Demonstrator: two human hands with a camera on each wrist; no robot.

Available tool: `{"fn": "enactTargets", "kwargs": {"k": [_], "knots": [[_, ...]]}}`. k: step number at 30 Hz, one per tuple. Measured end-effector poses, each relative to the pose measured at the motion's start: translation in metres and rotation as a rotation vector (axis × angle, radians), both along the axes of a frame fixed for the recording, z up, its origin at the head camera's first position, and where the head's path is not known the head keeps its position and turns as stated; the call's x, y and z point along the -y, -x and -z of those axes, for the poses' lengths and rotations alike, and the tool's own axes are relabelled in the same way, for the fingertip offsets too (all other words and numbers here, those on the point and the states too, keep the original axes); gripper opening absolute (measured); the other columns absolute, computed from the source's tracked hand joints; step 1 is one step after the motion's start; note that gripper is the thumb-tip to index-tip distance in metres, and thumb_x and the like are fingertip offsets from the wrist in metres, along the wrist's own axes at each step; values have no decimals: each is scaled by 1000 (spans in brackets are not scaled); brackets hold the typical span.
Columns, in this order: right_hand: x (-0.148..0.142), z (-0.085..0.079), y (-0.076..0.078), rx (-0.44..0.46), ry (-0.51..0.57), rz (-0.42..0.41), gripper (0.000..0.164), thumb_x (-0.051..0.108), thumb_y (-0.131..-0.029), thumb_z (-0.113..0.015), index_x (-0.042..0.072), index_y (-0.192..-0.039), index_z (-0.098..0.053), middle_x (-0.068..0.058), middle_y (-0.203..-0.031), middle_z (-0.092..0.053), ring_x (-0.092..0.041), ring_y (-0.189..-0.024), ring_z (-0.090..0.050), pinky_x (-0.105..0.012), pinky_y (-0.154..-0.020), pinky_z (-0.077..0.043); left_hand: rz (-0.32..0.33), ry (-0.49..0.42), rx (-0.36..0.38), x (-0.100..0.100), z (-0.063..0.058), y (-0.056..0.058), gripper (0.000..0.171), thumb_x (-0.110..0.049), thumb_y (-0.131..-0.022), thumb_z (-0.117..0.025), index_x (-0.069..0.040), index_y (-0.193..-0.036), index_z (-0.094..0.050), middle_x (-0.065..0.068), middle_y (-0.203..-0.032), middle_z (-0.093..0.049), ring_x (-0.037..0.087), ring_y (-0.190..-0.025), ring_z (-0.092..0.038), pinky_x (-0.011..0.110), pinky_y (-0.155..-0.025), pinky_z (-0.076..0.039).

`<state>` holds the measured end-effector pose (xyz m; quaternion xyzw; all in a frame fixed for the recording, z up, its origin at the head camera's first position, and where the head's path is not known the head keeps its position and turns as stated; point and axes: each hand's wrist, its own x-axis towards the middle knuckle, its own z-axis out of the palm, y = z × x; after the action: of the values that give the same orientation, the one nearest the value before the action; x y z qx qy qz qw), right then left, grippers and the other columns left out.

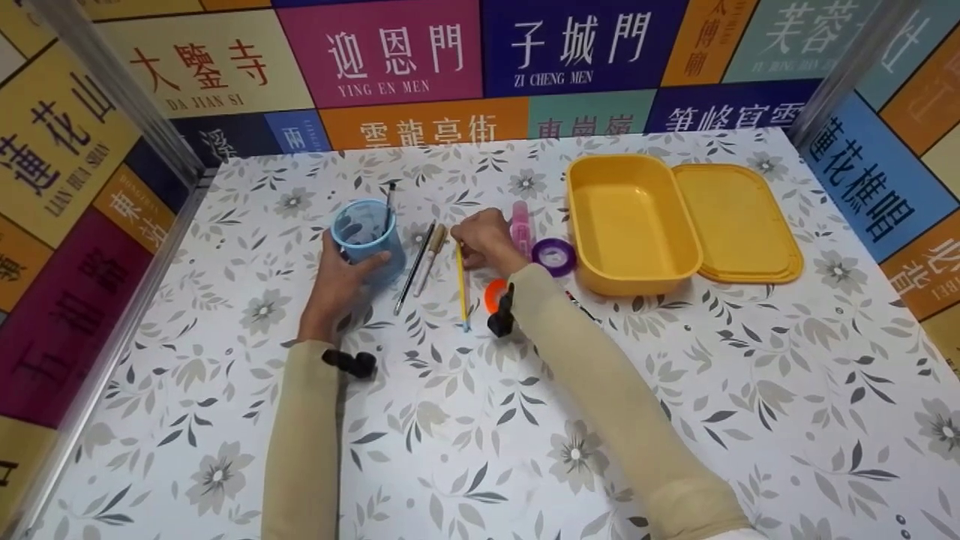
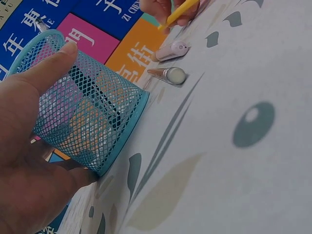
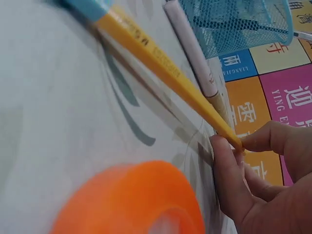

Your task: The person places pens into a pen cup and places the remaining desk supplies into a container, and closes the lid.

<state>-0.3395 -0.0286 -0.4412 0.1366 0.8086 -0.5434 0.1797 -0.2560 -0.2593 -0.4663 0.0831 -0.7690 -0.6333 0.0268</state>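
My left hand [image 1: 330, 281] grips a light-blue mesh pen cup [image 2: 92, 112], thumb on one side and fingers round the other. One dark pen [image 1: 391, 196] stands in the cup, leaning on its rim. To the right, my right hand [image 1: 484, 236] pinches a yellow pencil [image 1: 462, 289] near one end, between thumb and fingers. The pencil's blue end [image 3: 90, 7] points toward me, close over the table. Between the hands lie a dark slim pen [image 1: 414, 270] and a marker with a tan cap [image 1: 430, 259].
Beside my right hand are a pink tube [image 1: 520, 225], a purple tape roll [image 1: 536, 256] and an orange tape roll [image 1: 492, 297]. Another thin pen [image 1: 581, 307] lies partly behind the forearm. A yellow box [image 1: 637, 283] and its lid [image 1: 739, 225] lie at right.
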Motion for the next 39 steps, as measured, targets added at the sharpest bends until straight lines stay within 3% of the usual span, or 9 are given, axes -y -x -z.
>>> {"fn": "enactTargets", "kwargs": {"k": [9,13,17,27,39], "knots": [[-5,-4,-5,62,184,-76,25,7,-85,-62,8,-109,-69,-5,-76,-68,-16,-61,-67,-31,-61,-62,5,0,-9,1,2,-1,100,-26,-81,-85,-22,-155,-18,10,-163,-29,25,-153,-26,41,-126,-24],[-6,-11,-5,57,262,-100,33,7,-88,-62,7,-121,-68,-11,-100,-76,-16,-72,-71,-35,-76,-64,17,22,-7,2,0,-2,100,-29,-83,-83,-23,-156,-16,10,-164,-27,26,-154,-24,43,-125,-25],[-11,-20,-6,49,310,-103,35,10,-93,-64,7,-128,-65,-12,-123,-71,-18,-89,-73,-38,-85,-62,32,50,-11,2,-1,-2,100,-32,-84,-82,-24,-157,-14,10,-164,-27,26,-154,-23,44,-125,-25],[-21,-43,-7,-16,353,-126,30,14,-93,-66,12,-123,-64,-9,-124,-67,-22,-103,-71,-34,-73,-64,38,28,-2,2,0,-2,100,-30,-84,-82,-25,-157,-14,9,-164,-26,26,-155,-22,45,-125,-24],[-20,-67,-18,-186,391,-186,26,17,-95,-67,13,-121,-64,-7,-109,-67,-22,-98,-72,-35,-72,-64,10,52,20,1,-2,-2,98,-32,-83,-83,-26,-156,-17,7,-165,-26,25,-155,-22,45,-125,-26]]}}
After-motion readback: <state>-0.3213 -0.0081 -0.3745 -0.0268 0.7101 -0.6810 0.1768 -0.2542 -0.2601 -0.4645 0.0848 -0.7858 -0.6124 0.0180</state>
